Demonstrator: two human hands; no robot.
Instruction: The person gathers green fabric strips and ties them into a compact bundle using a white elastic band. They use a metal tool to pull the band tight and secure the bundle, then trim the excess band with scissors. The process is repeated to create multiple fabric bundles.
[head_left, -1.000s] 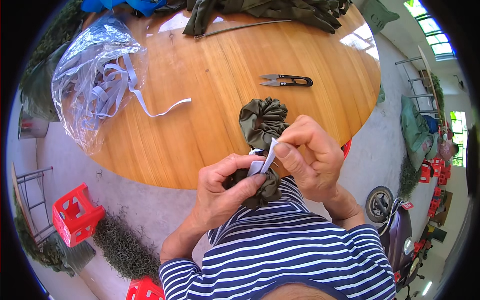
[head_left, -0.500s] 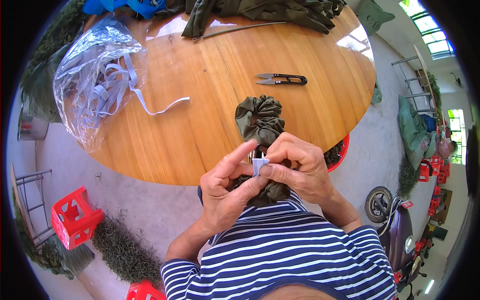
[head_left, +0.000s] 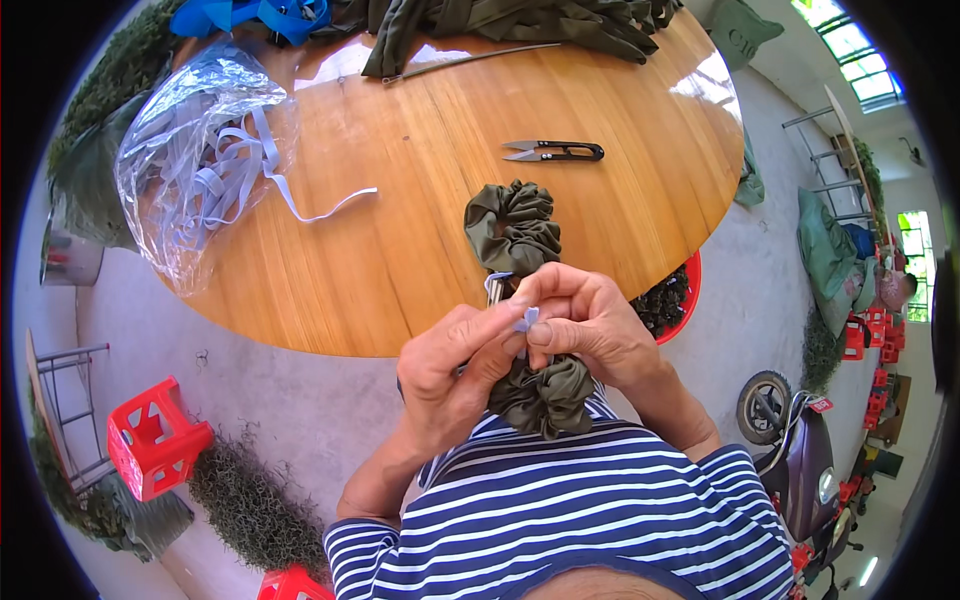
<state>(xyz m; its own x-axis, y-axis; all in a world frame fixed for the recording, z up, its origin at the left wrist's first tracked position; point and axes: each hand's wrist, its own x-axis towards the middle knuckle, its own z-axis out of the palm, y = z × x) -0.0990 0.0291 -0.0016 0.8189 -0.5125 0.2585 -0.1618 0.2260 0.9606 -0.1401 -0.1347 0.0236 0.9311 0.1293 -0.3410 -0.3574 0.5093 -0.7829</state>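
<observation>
My left hand (head_left: 447, 368) and my right hand (head_left: 598, 335) meet at the near edge of the table, thumbs and fingertips pinched on a short end of pale blue elastic band (head_left: 528, 319). Gathered olive-green fabric (head_left: 512, 228), ruched like a scrunchie, rests on the table just beyond my fingers. More of the same ruched fabric (head_left: 545, 394) hangs below them, against my striped shirt. Between the far bunch and my fingers shows a small shiny metal piece (head_left: 495, 290) with a loop of elastic by it; its kind is partly hidden.
Black-handled thread snips (head_left: 553, 151) lie beyond the fabric. On the left sits a clear plastic bag (head_left: 150, 215) of pale blue elastic. A thin rod (head_left: 470, 62) and olive cloth (head_left: 520, 25) lie at the far edge. A red tub (head_left: 690, 298) stands below the table's right side.
The elastic piece, spread flat between my fingers before, is now bunched small in the pinch. My left index finger has come down onto it. The lower fabric bunch shows more fully.
</observation>
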